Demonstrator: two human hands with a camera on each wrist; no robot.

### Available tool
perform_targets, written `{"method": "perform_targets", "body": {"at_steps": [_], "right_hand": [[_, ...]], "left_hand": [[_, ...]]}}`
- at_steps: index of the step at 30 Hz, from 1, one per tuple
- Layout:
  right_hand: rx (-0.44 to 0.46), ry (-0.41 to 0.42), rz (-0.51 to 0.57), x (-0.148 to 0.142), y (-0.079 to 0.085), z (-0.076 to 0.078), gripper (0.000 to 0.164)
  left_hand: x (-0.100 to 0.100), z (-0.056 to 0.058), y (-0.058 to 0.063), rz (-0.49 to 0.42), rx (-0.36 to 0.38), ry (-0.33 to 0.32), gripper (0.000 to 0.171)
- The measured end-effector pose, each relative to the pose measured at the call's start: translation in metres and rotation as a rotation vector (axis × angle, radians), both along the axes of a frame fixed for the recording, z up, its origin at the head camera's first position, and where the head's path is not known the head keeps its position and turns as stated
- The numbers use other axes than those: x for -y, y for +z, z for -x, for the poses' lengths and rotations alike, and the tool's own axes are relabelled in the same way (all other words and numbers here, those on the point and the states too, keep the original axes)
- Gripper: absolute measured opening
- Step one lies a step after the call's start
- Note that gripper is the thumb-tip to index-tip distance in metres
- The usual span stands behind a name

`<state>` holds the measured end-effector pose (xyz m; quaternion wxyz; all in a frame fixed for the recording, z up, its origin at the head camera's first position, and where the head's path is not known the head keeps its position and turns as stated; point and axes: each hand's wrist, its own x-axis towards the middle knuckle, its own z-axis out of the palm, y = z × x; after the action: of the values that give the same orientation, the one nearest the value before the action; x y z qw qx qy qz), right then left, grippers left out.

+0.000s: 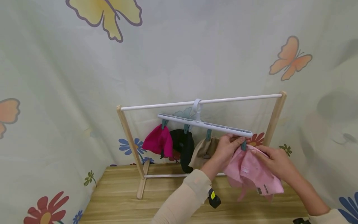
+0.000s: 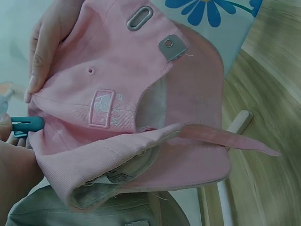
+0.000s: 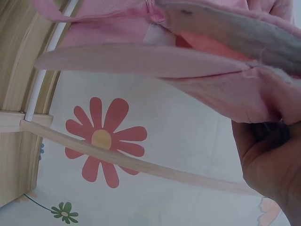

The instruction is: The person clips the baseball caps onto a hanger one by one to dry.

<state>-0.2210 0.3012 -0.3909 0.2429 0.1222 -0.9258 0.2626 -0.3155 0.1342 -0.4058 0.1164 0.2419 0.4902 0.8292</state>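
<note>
A pink cap [image 1: 249, 171] hangs at the right end of a pale blue clip hanger [image 1: 204, 124], its crown caught in a teal clip [image 2: 28, 124]. My left hand [image 1: 223, 147] pinches that clip at the hanger's end. With thumb and fingers, my right hand [image 1: 278, 160] grips the cap's fabric just right of the clip. In the left wrist view the cap's loose strap [image 2: 230, 139] and its brim [image 2: 202, 160] show. My right hand [image 3: 270, 162] appears below the cap in the right wrist view, its fingertips partly hidden.
The hanger hooks over the white rail [image 1: 156, 106] of a wooden-ended rack [image 1: 130, 140]. A magenta hat [image 1: 159, 141], a black cap [image 1: 187, 151] and a beige cap [image 1: 202, 151] hang from other clips. Below is a wood-grain tabletop [image 1: 117, 193]; a patterned curtain stands behind.
</note>
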Motion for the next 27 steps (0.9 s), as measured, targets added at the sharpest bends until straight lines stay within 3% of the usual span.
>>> {"method": "perform_targets", "body": {"at_steps": [4,12,21,24,27], "right_hand": [[-0.041,-0.015,-0.006,-0.001,0.001,0.000,0.017],[-0.027,-0.060,0.033,-0.003,0.001,-0.002,0.020],[-0.019,-0.100,0.081,-0.006,-0.001,-0.002,0.026],[-0.036,-0.111,0.095,-0.006,-0.002,-0.002,0.025],[-0.054,-0.113,0.111,-0.006,-0.004,-0.003,0.023]], "left_hand": [[0.000,-0.002,0.000,-0.016,0.028,-0.010,0.019],[-0.001,-0.002,-0.003,-0.043,0.060,0.014,0.018],[-0.001,0.002,-0.012,-0.032,0.089,0.119,0.019],[0.003,-0.001,-0.014,-0.014,0.072,0.139,0.024],[0.008,-0.005,-0.016,0.045,-0.001,0.182,0.025]]}}
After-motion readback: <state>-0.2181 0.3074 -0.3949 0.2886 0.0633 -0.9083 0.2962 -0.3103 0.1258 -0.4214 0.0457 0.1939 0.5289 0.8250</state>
